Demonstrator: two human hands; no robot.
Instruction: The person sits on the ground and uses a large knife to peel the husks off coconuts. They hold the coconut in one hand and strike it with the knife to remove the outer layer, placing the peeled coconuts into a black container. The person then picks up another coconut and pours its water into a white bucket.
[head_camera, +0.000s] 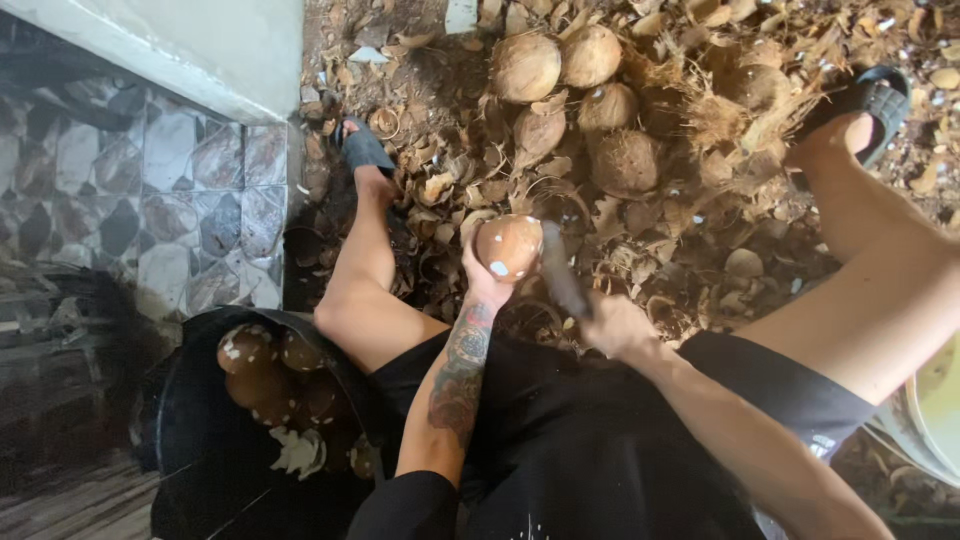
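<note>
Sitting between the knees, the peeled coconut (508, 247) is cupped from below in the left hand (482, 283). Just to its right, the blurred knife blade (562, 270) slants up from the right hand (618, 325), which is clenched on the handle. Husked coconuts (580, 95) lie beyond.

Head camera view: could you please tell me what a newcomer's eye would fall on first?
At centre, the left hand holds a brown coconut while the right hand swings a blurred blade against it. Beyond lies a heap of husked coconuts on shell scraps; a black tub of peeled ones sits lower left.
</note>
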